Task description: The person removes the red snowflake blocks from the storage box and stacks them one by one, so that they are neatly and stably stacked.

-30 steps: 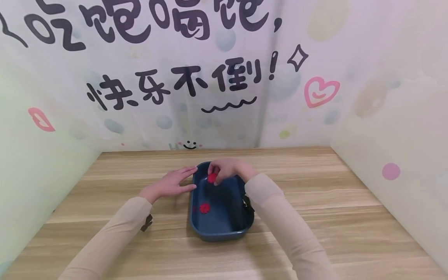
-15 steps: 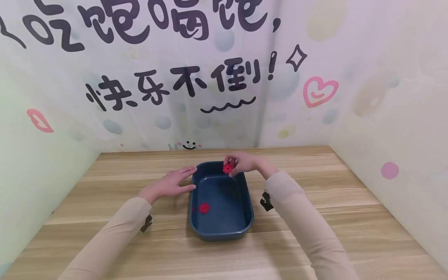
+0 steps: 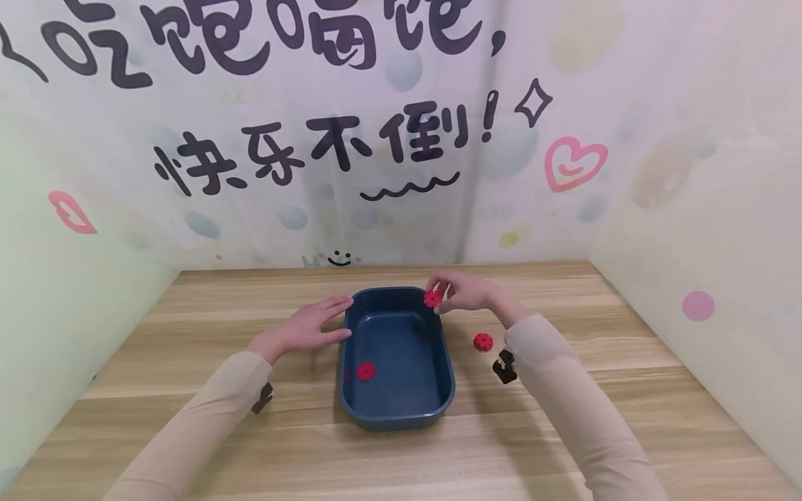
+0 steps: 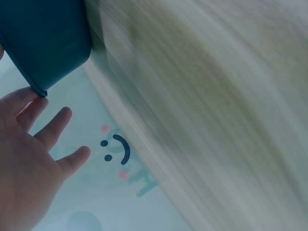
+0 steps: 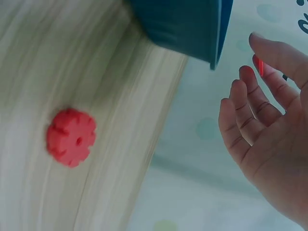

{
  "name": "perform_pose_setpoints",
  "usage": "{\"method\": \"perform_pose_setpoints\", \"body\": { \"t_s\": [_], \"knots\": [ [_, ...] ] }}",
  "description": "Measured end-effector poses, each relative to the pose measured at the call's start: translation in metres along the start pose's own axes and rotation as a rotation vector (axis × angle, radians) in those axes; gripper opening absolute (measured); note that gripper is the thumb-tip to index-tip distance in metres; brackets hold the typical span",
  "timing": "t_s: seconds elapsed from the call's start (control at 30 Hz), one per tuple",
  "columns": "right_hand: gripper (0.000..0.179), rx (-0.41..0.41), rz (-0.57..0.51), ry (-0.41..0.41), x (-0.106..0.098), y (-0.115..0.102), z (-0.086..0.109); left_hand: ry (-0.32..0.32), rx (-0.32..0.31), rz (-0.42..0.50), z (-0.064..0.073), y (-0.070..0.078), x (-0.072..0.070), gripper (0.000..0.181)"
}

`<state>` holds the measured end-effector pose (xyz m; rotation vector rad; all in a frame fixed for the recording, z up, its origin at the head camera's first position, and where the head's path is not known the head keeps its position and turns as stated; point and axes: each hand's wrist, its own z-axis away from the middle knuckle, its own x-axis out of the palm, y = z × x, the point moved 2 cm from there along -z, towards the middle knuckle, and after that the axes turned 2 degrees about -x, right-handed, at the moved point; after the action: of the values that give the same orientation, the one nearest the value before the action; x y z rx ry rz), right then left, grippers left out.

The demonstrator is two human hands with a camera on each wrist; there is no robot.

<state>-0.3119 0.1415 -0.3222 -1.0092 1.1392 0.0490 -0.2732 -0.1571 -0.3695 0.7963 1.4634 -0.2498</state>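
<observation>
A deep blue tray stands on the wooden table, with one red notched snowflake disc lying inside near its left wall. My left hand touches the tray's left rim with straight, spread fingers. In the left wrist view, fingertips of the left hand meet the rim. Over the far right corner of the tray, my right hand pinches another red snowflake disc between thumb and fingers. The right wrist view shows that disc edge-on, partly hidden by fingers.
Right of the tray, a small stack of red snowflake discs lies on the table. The same stack shows in the right wrist view. A printed white backdrop rises behind the table, with pale walls at both sides.
My right hand has lifted a disc from inside the tray and carried it right to the far right rim. The disc stack right of the tray has come into sight. My left hand stays put.
</observation>
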Motion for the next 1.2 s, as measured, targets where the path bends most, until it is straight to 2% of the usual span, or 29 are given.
{"method": "perform_pose_setpoints", "body": {
  "t_s": [0.2, 0.67, 0.77, 1.0, 1.2],
  "knots": [
    [0.03, 0.0, 0.045, 0.028, -0.001, 0.01, 0.012, -0.001, 0.001, 0.003, 0.0, 0.0, -0.001, 0.064],
    [0.032, -0.063, 0.029, 0.104, 0.002, 0.038, 0.048, -0.006, -0.006, -0.001, 0.0, 0.0, -0.001, 0.064],
    [0.032, -0.057, 0.013, 0.11, 0.004, 0.046, 0.054, -0.008, -0.007, 0.001, 0.0, 0.0, -0.001, 0.064],
    [0.034, 0.013, -0.032, 0.107, 0.01, 0.064, 0.069, -0.002, -0.006, -0.003, 0.0, 0.0, -0.001, 0.064],
    [0.035, 0.012, -0.086, 0.091, 0.015, 0.076, 0.078, -0.003, -0.005, -0.002, 0.001, 0.0, -0.001, 0.064]
  ]
}}
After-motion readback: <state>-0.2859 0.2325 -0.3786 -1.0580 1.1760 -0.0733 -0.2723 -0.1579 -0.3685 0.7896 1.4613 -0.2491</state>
